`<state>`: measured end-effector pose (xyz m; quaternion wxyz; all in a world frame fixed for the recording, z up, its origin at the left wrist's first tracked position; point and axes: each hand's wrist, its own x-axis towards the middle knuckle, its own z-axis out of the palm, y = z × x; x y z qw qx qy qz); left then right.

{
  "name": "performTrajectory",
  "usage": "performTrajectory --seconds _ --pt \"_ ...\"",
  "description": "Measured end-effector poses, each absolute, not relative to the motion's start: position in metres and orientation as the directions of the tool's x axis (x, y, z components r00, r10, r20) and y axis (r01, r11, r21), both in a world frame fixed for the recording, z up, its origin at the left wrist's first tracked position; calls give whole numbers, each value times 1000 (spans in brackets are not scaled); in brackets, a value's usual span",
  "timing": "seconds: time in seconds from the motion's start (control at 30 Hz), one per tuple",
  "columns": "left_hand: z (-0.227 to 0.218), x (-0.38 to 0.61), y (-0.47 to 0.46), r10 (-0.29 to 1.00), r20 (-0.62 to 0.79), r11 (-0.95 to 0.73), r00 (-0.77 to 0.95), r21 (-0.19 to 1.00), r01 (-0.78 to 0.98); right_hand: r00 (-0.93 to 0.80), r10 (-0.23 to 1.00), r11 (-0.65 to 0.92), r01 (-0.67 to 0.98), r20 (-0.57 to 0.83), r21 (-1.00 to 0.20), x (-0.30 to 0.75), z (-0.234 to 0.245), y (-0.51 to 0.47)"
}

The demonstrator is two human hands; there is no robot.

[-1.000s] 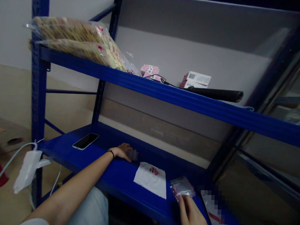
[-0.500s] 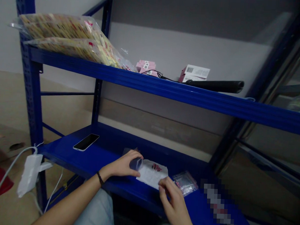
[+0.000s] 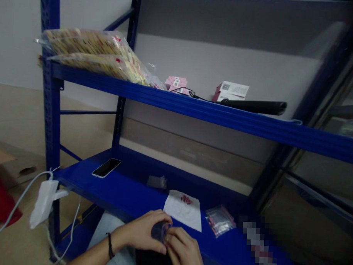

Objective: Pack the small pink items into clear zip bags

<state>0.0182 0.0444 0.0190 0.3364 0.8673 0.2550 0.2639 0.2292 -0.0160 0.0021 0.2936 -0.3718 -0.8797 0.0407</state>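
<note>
My left hand (image 3: 142, 232) and my right hand (image 3: 184, 249) meet at the shelf's near edge, both pinching a small dark translucent piece (image 3: 160, 231). Its exact shape is partly hidden by my fingers. A black band circles my left wrist. Just beyond my hands, a white paper sheet (image 3: 183, 210) lies on the blue steel shelf (image 3: 128, 194), with small red items (image 3: 187, 199) on it. To its right is a clear plastic bag (image 3: 220, 221) of small pink-red pieces. A small grey film piece (image 3: 156, 182) lies behind the paper.
A black smartphone (image 3: 106, 168) lies at the shelf's left. The upper shelf (image 3: 212, 115) holds bulging plastic packs (image 3: 92, 54), pink boxes (image 3: 176, 84), a white-labelled box (image 3: 230, 91) and a black rod (image 3: 254, 107). A white adapter (image 3: 43, 198) hangs at the left upright. A pixelated patch (image 3: 259, 243) covers the shelf's right.
Both hands have moved off the paper toward the near shelf edge, now holding the dark piece together. The grey film piece now lies uncovered behind the paper.
</note>
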Motion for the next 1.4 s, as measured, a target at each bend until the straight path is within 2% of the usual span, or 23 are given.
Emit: performTrajectory --seconds 0.1,0.17,0.33,0.6,0.73,0.87,0.97,1.03,1.1,1.2,1.3,1.4 --pt "21 20 41 638 287 -620 715 742 255 -570 652 750 582 499 -315 235 4 -11" --pt "23 20 38 640 284 -609 714 754 246 -598 657 750 581 460 -316 237 10 -12" --pt "26 19 33 615 289 -623 734 748 227 -608 723 690 659 328 -300 239 36 -33" --pt "27 20 34 602 275 -645 750 721 254 -603 756 655 704 257 -274 245 41 -39" --pt "21 20 42 618 273 -638 738 722 268 -606 745 667 688 279 -286 245 43 -34" --pt "11 20 46 632 276 -634 724 722 277 -573 759 651 663 310 -369 250 39 -30" --pt "10 21 45 646 276 -624 711 728 284 -425 791 603 662 440 -445 273 28 -14" --pt "12 25 48 647 293 -621 704 738 264 -225 822 492 743 522 -454 294 23 5" --pt "13 31 55 657 324 -605 680 765 220 -77 841 348 835 536 -426 311 20 28" --pt "8 50 73 727 364 -503 582 859 92 -56 878 235 915 475 -327 323 21 62" --pt "-3 74 93 834 349 -283 428 935 -212 -96 921 212 937 377 -279 326 18 90" --pt "-13 92 104 911 276 -88 307 857 -508 -137 942 227 932 306 -281 328 10 106"
